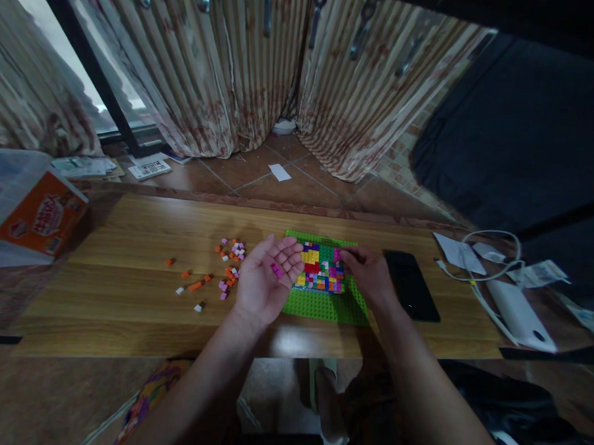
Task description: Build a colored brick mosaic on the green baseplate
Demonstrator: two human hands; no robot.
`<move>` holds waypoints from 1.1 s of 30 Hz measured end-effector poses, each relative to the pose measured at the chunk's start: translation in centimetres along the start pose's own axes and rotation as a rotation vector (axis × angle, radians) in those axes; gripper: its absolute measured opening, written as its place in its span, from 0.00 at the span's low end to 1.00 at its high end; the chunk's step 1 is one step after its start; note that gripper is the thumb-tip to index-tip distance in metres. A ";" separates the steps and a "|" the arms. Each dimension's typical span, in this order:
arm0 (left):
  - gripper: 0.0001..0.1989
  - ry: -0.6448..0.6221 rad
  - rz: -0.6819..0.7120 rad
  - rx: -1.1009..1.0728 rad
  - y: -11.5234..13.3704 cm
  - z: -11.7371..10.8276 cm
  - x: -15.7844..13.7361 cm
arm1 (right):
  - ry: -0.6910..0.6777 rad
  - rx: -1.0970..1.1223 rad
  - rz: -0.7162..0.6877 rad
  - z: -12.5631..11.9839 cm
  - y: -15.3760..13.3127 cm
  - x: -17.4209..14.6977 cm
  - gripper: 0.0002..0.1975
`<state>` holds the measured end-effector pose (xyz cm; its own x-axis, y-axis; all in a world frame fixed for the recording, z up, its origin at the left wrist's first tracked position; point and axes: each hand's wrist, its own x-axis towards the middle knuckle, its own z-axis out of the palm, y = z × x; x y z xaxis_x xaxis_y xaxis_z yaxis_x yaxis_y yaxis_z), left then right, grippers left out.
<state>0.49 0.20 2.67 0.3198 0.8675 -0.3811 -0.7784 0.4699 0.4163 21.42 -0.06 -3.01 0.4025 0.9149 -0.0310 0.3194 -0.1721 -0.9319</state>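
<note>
Palm up and cupped, my left hand point(266, 281) holds a few small magenta toy bricks point(277, 270) beside the left edge of the brick build. My right hand point(366, 268) is closed, its thumb and fingers pinched at a magenta toy brick point(336, 254) on the upper right of the build. This build of many-coloured bricks point(315, 267) lies on a green studded baseplate point(325, 310), its left part hidden behind my left fingers. Loose orange, white and pink bricks point(230, 274) are scattered on the table to the left of my left hand.
A black phone-like slab point(410, 285) lies right of the baseplate on the wooden table point(132, 275). Farther right are a white cable point(454, 274), a white power bank-like block point(520, 314) and papers. A clear plastic box point(13, 163) stands at the far left; curtains hang behind.
</note>
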 end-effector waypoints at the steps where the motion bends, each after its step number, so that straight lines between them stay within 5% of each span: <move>1: 0.15 0.001 0.000 0.000 0.0 0.0 0.0 | -0.003 0.019 0.010 0.0 0.0 0.0 0.21; 10: 0.17 -0.039 -0.026 -0.005 -0.3 0.1 0.0 | -0.021 0.044 0.016 -0.1 0.2 -0.2 0.22; 15: 0.22 -0.073 -0.044 -0.034 -0.7 0.0 -0.1 | 0.312 -0.103 -0.200 -0.6 -1.8 -1.1 0.19; 17: 0.23 -0.081 -0.057 -0.048 -0.8 0.0 -0.1 | 0.342 -0.070 -0.316 -0.2 -3.0 -2.1 0.17; 25: 0.26 -0.121 -0.058 -0.064 -1.1 0.3 -0.2 | -0.218 -0.086 -0.593 3.5 -6.0 -7.1 0.06; 33: 0.26 -0.136 -0.051 -0.031 -1.4 0.4 -0.2 | -0.225 -0.103 -0.506 4.5 -6.4 -7.8 0.04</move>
<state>1.75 -0.58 2.49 0.4280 0.8576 -0.2852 -0.7749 0.5106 0.3724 12.42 -4.47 1.57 -0.0119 0.9461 0.3238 0.5116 0.2840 -0.8109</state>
